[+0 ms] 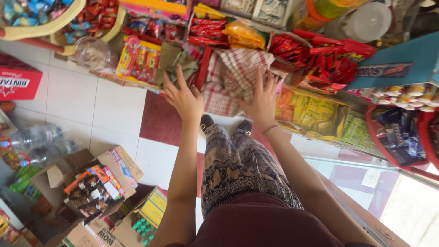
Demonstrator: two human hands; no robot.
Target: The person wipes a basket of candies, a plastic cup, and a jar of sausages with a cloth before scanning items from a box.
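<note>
My dark red top (267, 224) fills the bottom of the view, closest of all, with my patterned trousers (238, 169) running from it down to my black shoes (206, 120) on the white and red tiled floor (114, 107). Beyond the shoes lies the red and white checked cloth (231, 73), draped over the shelf of snack packets. My right hand (263, 101) rests on the cloth's lower right part, fingers spread flat against it, clasping nothing that I can see. My left hand (184, 97) is just left of the cloth, fingers splayed open and empty, near an olive green cloth (176, 61) bunched beside the checked one. Right of the checked cloth sit red packets (327, 59) and yellow packets (313, 112). Well to its left (down by my side) stand open cardboard boxes (93, 183) and plastic bottles (34, 137).
</note>
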